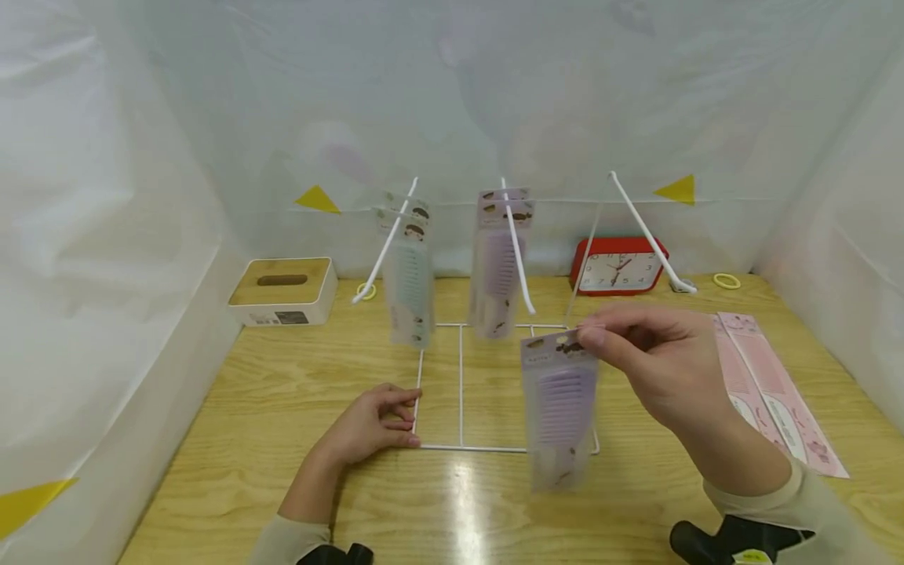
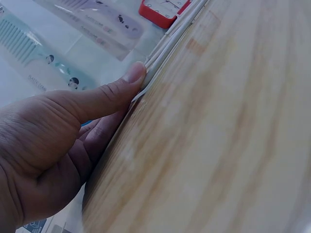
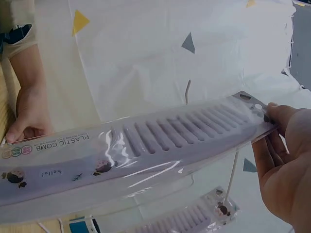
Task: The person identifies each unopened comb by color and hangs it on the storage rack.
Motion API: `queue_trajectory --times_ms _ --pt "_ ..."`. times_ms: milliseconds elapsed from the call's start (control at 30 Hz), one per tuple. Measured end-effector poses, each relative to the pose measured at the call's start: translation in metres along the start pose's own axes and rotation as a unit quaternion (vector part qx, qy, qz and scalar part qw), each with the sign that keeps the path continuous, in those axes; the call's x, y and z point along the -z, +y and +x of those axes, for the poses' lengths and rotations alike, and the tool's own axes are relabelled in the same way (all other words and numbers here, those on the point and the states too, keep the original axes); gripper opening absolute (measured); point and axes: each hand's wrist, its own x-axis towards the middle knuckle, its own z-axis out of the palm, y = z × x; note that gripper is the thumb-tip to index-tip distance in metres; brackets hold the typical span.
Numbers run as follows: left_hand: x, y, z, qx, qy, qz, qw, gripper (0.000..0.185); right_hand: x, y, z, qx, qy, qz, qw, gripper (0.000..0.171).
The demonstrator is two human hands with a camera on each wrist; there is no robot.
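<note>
The right hand pinches the top of a purple comb pack between thumb and fingers, and the pack hangs down in the air above the near right part of the white wire rack. The pack is clear plastic with a purple comb inside, and the right wrist view shows the words "plastic comb" on it. The left hand rests on the desk with its fingers curled a little, and its thumb and fingertips press on the near left corner of the rack's flat wire base. Farther away, a green comb pack hangs on the left hook of the rack and another purple pack hangs on the middle hook. The right hook has nothing on it. On the desk to the right lie pink comb packs. A red clock stands at the far side, and a wooden-topped tissue box sits far left.
</note>
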Motion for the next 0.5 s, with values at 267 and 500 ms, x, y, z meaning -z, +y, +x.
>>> queue_trajectory --times_ms 267,500 --pt "-0.001 0.003 0.000 0.003 -0.006 -0.012 0.9999 0.072 -0.024 -0.007 0.015 -0.031 0.054 -0.082 0.995 0.017" --pt "-0.001 0.003 -0.001 0.003 -0.004 -0.014 0.9999 0.072 -0.027 0.003 0.022 -0.017 0.041 -0.106 0.993 0.015"
